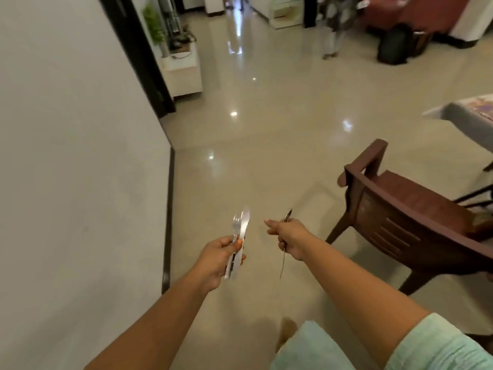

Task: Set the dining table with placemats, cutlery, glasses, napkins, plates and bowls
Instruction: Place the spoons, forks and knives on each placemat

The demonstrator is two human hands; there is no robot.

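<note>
Gripping a fork (235, 226) and knife (244, 222) bunched together, tips toward twelve o'clock, the left hand (221, 260) was curled round their handles, while the right hand (288, 238), just beside it at three o'clock, was closed on a single thin utensil (284, 245) too blurred to identify. Both hands hung over the glossy floor (261, 145), with a wooden chair (405, 209) at three o'clock and the covered table (469, 121) at about two o'clock, well apart. Judging from the loose bundle, a piece could slip onto the tiles, or the chair could snag the right arm in passing.
</note>
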